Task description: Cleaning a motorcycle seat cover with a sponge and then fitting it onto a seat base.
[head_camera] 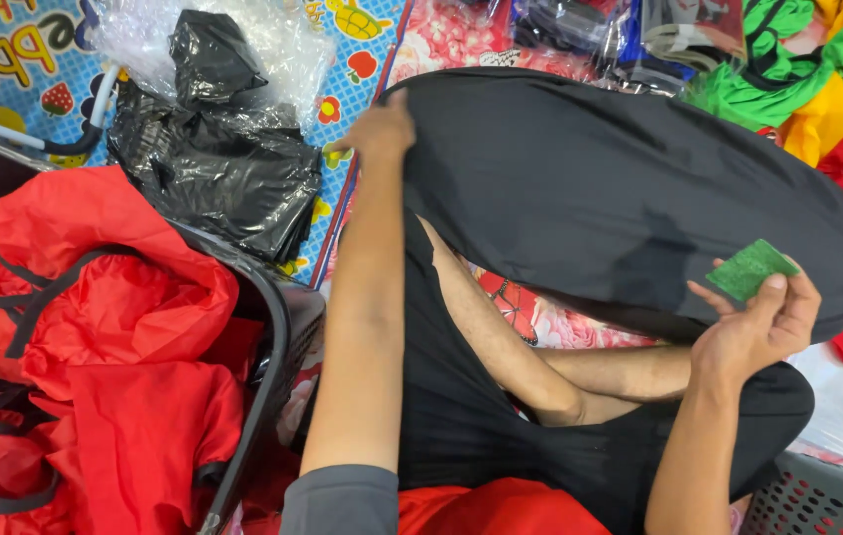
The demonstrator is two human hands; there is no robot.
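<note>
Nearest you, your right hand (753,332) pinches a small green square pad (750,268) between thumb and fingertips, holding it up just over the lower right edge of the black fabric panel (620,188). The pad is flat, rough-looking and bright green, with one corner pointing up. Your left hand (382,134) reaches farther out, fingers closed on the panel's upper left edge. The panel itself is a large, smooth, matte black oval stretched taut across the middle of the view, resting on a red flowered mat (461,35). To your left, a dark plastic basket (273,367) holds bunched red fabric with grey trim (105,297). Beyond it lies a pile of crinkled black plastic bags (213,168). At the far right sit green and yellow garments (808,79).
</note>
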